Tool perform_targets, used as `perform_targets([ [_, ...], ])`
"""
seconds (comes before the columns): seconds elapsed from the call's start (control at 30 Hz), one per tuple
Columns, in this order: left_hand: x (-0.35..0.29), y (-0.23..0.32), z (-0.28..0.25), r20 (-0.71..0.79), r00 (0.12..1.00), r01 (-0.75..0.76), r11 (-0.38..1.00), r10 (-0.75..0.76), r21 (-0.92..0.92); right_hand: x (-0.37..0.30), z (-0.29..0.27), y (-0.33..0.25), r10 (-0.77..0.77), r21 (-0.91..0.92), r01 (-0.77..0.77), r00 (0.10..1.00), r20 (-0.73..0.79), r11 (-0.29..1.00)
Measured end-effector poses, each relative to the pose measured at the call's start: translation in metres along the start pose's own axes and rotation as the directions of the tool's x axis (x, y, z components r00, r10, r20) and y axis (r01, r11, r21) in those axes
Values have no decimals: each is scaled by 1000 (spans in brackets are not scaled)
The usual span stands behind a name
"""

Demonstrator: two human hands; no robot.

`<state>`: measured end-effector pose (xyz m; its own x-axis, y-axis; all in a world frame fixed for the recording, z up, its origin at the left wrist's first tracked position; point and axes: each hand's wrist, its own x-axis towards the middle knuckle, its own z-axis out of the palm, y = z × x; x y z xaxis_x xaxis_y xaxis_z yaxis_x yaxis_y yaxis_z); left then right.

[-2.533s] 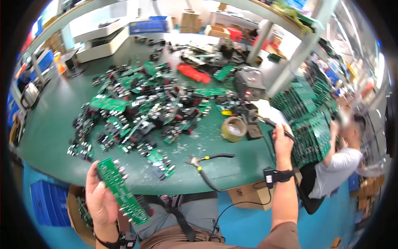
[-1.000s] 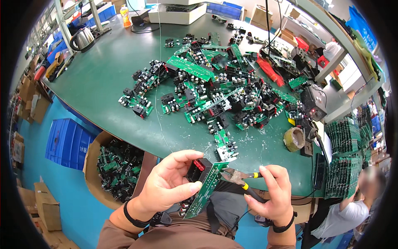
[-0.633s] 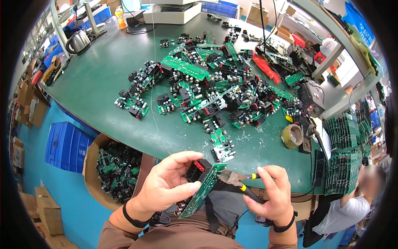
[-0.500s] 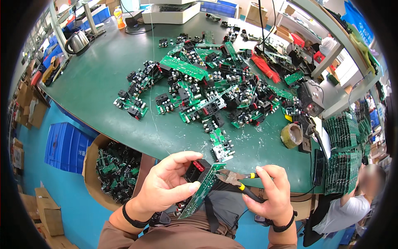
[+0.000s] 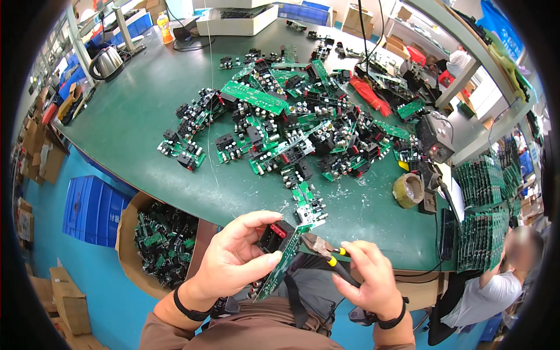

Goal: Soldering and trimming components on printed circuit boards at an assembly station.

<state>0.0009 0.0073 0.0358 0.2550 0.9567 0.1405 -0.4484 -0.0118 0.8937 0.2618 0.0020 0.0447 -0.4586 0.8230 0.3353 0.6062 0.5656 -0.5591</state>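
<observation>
My left hand (image 5: 236,256) grips a long green circuit board (image 5: 281,261) with black and red parts on it, held edge-up near my chest. My right hand (image 5: 370,277) holds a pair of pliers (image 5: 326,252) with dark and yellow handles; the jaws touch the board's upper end. Both hands hover just below the front edge of the green table (image 5: 134,111). A small loose green board (image 5: 308,204) lies on the table directly above my hands.
A big heap of green circuit boards (image 5: 291,122) covers the table's middle. A tape roll (image 5: 408,189) and stacked boards (image 5: 484,216) sit at right, where another person (image 5: 496,286) sits. A cardboard box of parts (image 5: 157,239) and blue crates (image 5: 93,210) stand below left. A kettle (image 5: 108,61) is far left.
Earlier my left hand held the board alone while my right reached to the table's right. Now both hands are together, pliers on the board; the view has shifted slightly since.
</observation>
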Motion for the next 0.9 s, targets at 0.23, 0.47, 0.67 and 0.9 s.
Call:
perform_targets([
  [0.23, 8, -22, 9, -117, 988, -63, 959, 99, 276, -16, 32, 2, 231, 836, -546, 809, 540, -42],
  [0.47, 8, -16, 6, -134, 967, -201, 973, 216, 116, -29, 42, 12, 245, 901, -341, 880, 406, -268],
  [0.67, 7, 6, -8, -300, 950, -155, 960, 81, -232, -36, 36, 36, 559, 965, -222, 788, 260, -137],
  [0.9, 3, 18, -12, -323, 941, -218, 913, 102, -346, -38, 34, 41, 657, 947, -273, 748, 97, 170],
])
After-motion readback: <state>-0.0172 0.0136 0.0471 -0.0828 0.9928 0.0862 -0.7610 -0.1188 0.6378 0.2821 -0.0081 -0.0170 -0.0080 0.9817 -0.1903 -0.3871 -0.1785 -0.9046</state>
